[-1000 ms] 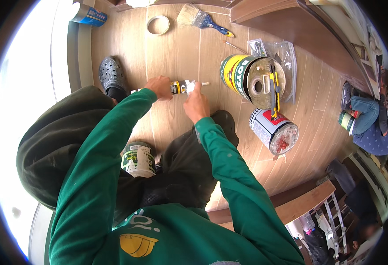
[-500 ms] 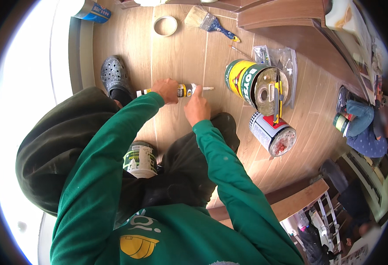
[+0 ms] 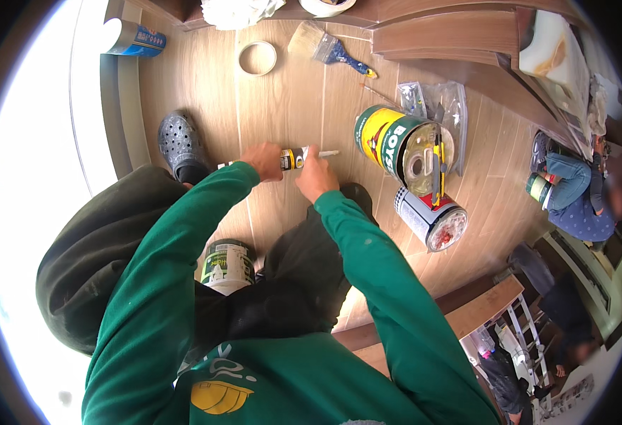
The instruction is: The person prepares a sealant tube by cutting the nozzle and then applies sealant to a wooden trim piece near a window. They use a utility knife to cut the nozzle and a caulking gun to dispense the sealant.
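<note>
My left hand (image 3: 262, 161) is closed around a white, black and yellow sealant tube (image 3: 292, 159) held crosswise between my legs. My right hand (image 3: 314, 176) is closed at the tube's nozzle end, its fine grip partly hidden by the fingers; a pale nozzle (image 3: 331, 152) pokes out beyond it. To the right, a yellow and green paint can (image 3: 382, 138) lies tilted, with a yellow utility knife (image 3: 439, 164) on its lid. A white and red can (image 3: 417, 212) lies against it. A labelled bucket (image 3: 222, 263) stands between my legs.
A tape roll (image 3: 257, 58), wide brush (image 3: 328, 51), thin brush (image 3: 374, 91), clear bags (image 3: 449, 106) and blue canister (image 3: 141, 41) are on the floor. Brown woodwork (image 3: 445, 32) borders the top. Two people (image 3: 587, 219), (image 3: 562, 304) are at the right, near a ladder (image 3: 527, 340).
The view has shifted, so hands, cans and floor items sit somewhat lower in the picture. Both hands keep hold of the tube, with little other visible movement.
</note>
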Demonstrator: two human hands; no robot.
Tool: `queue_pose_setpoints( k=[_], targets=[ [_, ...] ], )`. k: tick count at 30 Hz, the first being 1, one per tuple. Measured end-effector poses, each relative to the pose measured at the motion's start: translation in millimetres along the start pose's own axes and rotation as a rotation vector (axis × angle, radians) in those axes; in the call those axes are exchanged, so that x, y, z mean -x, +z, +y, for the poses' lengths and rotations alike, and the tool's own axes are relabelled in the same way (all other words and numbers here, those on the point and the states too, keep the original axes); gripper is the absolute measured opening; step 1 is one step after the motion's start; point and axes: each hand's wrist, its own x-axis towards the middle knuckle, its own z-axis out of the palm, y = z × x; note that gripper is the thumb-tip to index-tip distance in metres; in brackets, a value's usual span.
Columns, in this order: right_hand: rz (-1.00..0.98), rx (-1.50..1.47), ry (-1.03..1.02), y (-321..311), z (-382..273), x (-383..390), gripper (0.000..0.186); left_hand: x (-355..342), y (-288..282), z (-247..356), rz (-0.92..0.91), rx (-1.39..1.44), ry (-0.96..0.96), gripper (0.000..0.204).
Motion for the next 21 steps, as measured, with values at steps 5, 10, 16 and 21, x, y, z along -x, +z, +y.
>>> queue_pose_setpoints(
  k=[5, 10, 16, 21],
  targets=[
    [-0.094, 0.132, -0.062, -7, -4, -9, 0.045, 11, 19, 3, 0.020, 0.009, -0.019, 0.029],
    [-0.066, 0.188, -0.051, -2, -3, -34, 0.047, 7, 15, 11, 0.030, -0.008, 0.010, 0.028],
    [-0.004, 0.033, 0.050, 3, -6, -14, 0.043, 0, 10, 4, -0.015, -0.021, -0.045, 0.036],
    [-0.080, 0.102, -0.010, -7, -7, -22, 0.040, 8, 15, 6, 0.026, -0.037, -0.007, 0.032]
  ],
)
